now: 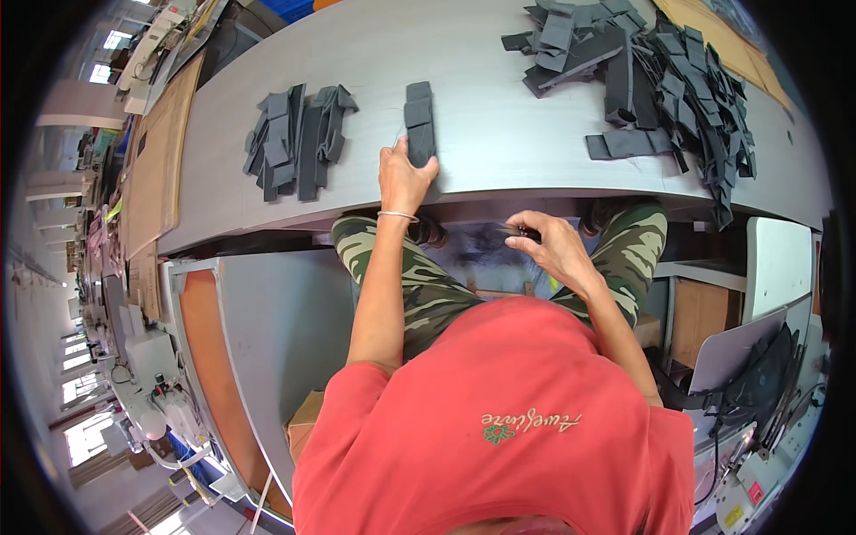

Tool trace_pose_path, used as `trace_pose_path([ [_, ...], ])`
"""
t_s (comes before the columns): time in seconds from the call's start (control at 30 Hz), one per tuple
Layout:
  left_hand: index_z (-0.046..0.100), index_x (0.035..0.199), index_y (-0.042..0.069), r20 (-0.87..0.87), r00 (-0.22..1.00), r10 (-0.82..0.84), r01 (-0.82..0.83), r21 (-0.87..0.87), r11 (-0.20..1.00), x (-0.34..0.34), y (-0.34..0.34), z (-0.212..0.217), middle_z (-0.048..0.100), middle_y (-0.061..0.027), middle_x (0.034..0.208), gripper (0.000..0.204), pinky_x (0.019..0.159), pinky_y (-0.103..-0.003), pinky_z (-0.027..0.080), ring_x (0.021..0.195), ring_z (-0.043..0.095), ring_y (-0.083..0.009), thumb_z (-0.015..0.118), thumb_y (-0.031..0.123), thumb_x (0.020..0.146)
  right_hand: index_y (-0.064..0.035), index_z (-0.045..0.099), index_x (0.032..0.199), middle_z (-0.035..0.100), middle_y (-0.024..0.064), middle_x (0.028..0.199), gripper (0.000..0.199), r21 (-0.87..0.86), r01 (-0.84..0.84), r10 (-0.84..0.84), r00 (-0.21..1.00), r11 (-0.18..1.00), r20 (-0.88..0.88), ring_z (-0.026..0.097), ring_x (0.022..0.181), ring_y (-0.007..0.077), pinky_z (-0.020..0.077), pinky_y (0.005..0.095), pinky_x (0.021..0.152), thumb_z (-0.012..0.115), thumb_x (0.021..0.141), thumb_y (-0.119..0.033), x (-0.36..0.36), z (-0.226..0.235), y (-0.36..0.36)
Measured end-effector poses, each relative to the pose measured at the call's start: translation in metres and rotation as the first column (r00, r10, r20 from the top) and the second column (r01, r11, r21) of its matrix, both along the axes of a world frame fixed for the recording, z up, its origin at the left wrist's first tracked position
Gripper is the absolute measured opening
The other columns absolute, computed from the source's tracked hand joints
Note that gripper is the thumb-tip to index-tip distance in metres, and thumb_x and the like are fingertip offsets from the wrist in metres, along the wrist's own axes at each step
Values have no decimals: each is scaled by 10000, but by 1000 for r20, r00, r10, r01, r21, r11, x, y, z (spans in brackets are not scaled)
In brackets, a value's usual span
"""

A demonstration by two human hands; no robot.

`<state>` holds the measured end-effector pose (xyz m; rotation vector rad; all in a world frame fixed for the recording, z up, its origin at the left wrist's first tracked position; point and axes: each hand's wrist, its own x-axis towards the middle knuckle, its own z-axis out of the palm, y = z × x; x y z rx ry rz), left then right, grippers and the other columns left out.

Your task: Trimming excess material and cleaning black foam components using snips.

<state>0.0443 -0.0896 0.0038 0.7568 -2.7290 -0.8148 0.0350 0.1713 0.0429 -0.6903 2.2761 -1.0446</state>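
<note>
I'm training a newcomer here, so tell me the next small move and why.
I'd probably bring the right hand up to the single dark grey strip: the left hand is already at its near end, it lies apart from both piles, and the right fingers hold a small dark item, too unclear to identify, short of the table.

A long pale-grey table [508,152] spreads under the left hand [408,178], with a grey panel [276,294] to that hand's left and nearer the body. Farther left, the room [40,357] stretches away past pale machines [147,366] to bright windows [87,437]. Well right of the right hand [557,250] stands a white panel [778,267] with rounded corners.
</note>
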Motion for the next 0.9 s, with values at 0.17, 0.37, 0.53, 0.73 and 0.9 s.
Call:
trace_pose_path([
  [0.17,541,1033,-73,-231,950,208,298,869,-394,13,33,9,601,-183,989,233,835,-389,545,900,619,-277,525,124,909,-47,616,1105,655,70,936,315,-265,153,-145,988,952,48,594,814,146,468,274,749,682,810,-136,-3,9,6],
  [0.37,499,1127,-87,-264,940,215,327,873,-363,35,74,-5,558,-185,1081,292,792,-348,518,947,585,-265,526,107,911,-49,623,1109,658,50,1026,303,-429,225,-221,973,875,60,594,853,136,475,269,773,674,821,-126,-3,13,3],
  [0.53,511,1131,-64,-347,932,106,362,911,-196,40,81,11,608,-143,999,307,810,-355,506,899,606,-220,600,72,871,-41,627,1096,660,62,1047,283,-452,229,-241,970,862,33,609,889,140,478,271,796,668,825,-113,-2,15,5],
  [0.73,519,1132,-22,-419,903,92,428,892,-143,41,93,21,617,-115,1014,300,816,-337,501,902,605,-205,598,23,847,-55,638,1072,647,75,1024,290,-474,247,-288,958,845,-15,622,902,171,488,287,787,686,791,-105,-2,21,3],
  [0.9,532,1134,15,-357,928,106,364,930,-47,44,104,14,611,-72,1029,252,817,-326,492,933,595,-171,565,36,885,-57,630,1106,597,82,982,379,-378,116,-225,940,918,-257,608,848,210,470,275,750,694,732,-45,-1,41,-3],
])
